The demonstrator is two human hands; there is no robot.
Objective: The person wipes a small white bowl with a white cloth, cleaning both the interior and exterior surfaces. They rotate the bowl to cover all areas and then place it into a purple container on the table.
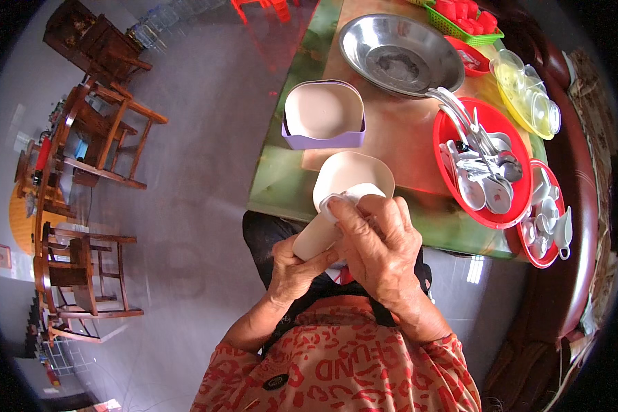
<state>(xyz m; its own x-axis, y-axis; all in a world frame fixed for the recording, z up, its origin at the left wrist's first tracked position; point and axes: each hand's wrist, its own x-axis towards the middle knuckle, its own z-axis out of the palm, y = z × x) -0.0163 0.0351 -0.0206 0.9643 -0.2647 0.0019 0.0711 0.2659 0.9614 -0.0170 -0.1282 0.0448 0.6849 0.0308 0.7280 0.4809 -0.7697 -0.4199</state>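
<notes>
A cream plastic container (314,238) is tilted above my lap, just off the near edge of the table. Its lower side is gripped by my left hand (293,268). My right hand (378,242) pinches a white cloth or tissue (335,203) against the container's rim. Right behind the hands, a cream rounded bowl (353,170) rests on the table, partly covered by them. Farther back stand nested containers, a cream one (323,110) inside a purple one (325,140).
On the table (391,139) are a large steel basin (401,56), a red basin (443,175) of spoons and ladles, a red tray (545,261) of small white ware, a yellow basin (520,116) of clear bowls and a green basket (458,31) of red cups. Wooden chairs (90,273) stand at left.
</notes>
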